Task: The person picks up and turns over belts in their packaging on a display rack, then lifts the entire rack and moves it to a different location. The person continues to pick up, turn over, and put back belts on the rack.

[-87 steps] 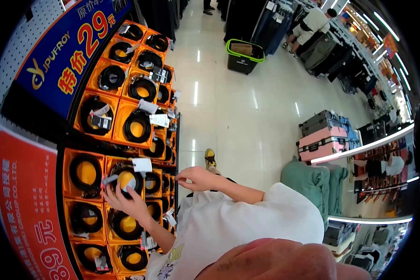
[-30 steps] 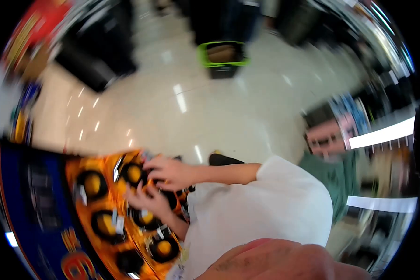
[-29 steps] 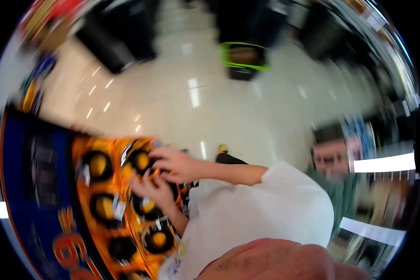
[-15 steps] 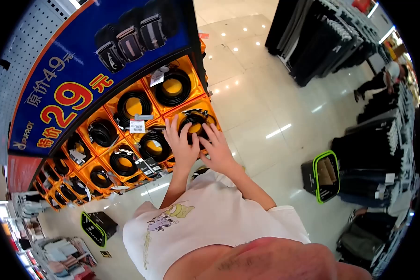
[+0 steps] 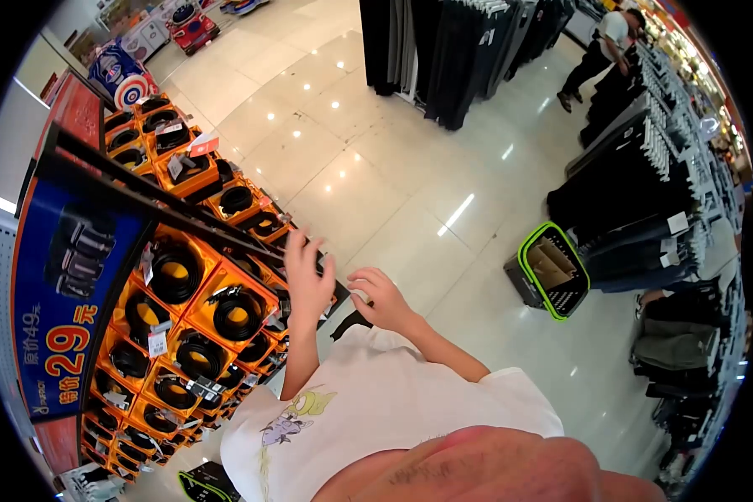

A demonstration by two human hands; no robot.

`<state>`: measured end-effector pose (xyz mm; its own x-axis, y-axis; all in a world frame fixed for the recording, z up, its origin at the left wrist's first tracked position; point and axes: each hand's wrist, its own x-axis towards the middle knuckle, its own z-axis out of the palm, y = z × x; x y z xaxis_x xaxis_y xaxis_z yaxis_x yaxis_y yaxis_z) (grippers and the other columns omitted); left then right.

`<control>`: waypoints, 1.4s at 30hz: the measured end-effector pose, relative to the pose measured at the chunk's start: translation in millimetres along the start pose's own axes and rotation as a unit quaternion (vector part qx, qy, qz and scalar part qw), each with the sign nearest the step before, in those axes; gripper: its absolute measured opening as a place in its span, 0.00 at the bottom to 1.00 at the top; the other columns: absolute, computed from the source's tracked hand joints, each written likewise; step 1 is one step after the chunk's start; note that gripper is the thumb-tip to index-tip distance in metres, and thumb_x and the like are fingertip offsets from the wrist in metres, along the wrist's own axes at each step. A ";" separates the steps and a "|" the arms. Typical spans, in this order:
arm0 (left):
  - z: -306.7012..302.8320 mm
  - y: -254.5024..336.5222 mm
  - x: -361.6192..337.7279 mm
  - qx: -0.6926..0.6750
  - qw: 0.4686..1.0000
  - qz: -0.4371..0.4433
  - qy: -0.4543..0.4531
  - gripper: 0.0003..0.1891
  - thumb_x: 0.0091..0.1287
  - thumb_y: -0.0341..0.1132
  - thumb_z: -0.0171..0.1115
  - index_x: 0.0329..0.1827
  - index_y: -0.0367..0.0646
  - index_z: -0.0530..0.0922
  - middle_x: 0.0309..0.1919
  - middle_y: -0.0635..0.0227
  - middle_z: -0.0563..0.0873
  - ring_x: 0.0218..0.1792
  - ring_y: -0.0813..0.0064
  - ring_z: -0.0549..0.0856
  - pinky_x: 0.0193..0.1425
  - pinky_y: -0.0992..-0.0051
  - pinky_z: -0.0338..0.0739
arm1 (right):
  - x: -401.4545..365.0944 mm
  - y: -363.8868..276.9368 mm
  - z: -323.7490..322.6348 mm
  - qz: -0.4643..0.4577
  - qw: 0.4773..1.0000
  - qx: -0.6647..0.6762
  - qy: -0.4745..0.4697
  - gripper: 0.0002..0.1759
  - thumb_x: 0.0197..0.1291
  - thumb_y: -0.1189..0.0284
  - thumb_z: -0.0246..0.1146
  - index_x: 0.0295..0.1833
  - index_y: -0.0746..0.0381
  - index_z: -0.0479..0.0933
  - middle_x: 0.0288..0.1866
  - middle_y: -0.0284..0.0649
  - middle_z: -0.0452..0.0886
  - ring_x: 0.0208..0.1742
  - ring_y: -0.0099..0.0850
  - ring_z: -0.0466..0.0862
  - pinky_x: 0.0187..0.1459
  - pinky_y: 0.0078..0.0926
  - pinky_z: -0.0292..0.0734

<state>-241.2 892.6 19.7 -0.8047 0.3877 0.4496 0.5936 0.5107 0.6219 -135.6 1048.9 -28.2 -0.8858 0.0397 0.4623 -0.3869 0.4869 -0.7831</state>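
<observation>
Coiled black belts [image 5: 238,315] sit in orange compartments [image 5: 263,293] of a display rack on my left. My left hand [image 5: 308,283] is raised at the rack's near corner, with its fingers spread and nothing in them. To the right of it, in front of my shirt, my right hand [image 5: 382,299] has its fingers apart and loosely bent. I see nothing held in it. Neither hand is on the belt in the corner compartment. A dark rack edge [image 5: 336,299] runs just behind the two hands.
A blue price sign [image 5: 67,293] stands on the rack. A black basket with a green rim [image 5: 523,251] rests on the floor at right; another basket [image 5: 205,484] is at lower left. Trousers hang on racks [image 5: 452,58]. A person [image 5: 598,54] stands at upper right.
My hands have come off the coiled belt in the corner compartment and moved apart. The view has turned right, so the rack now lies further left and its other side shows.
</observation>
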 end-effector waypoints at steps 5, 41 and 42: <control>51.7 -20.2 22.1 -0.006 0.931 -0.013 -0.364 0.19 0.73 0.42 0.67 0.60 0.38 0.84 0.64 0.49 0.84 0.63 0.43 0.82 0.68 0.56 0.77 | -0.1 36.1 -22.2 0.057 0.997 -0.003 -0.046 0.08 0.61 0.77 0.69 0.46 0.63 0.83 0.47 0.42 0.86 0.51 0.44 0.84 0.52 0.42 0.80; -13.9 -197.5 220.8 0.104 0.918 -0.297 0.240 0.14 0.68 0.28 0.68 0.55 0.37 0.84 0.52 0.52 0.88 0.55 0.48 0.87 0.61 0.59 0.81 | 404.2 202.5 71.0 -0.029 0.908 0.086 -0.408 0.08 0.64 0.75 0.67 0.47 0.66 0.86 0.45 0.49 0.89 0.49 0.50 0.87 0.52 0.43 0.82; -10.3 -200.3 221.2 0.097 0.911 -0.304 0.261 0.13 0.68 0.28 0.69 0.55 0.38 0.84 0.52 0.53 0.88 0.54 0.49 0.87 0.60 0.60 0.82 | 404.7 219.4 77.2 -0.048 0.914 0.080 -0.394 0.08 0.66 0.75 0.67 0.47 0.66 0.86 0.44 0.49 0.89 0.48 0.48 0.88 0.52 0.42 0.82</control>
<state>-538.2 868.1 1.3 -0.8513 -0.4042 0.3346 -0.0142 0.6552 0.7553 -598.7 1104.4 -45.0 -0.7309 -0.6681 0.1392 -0.4499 0.3183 -0.8344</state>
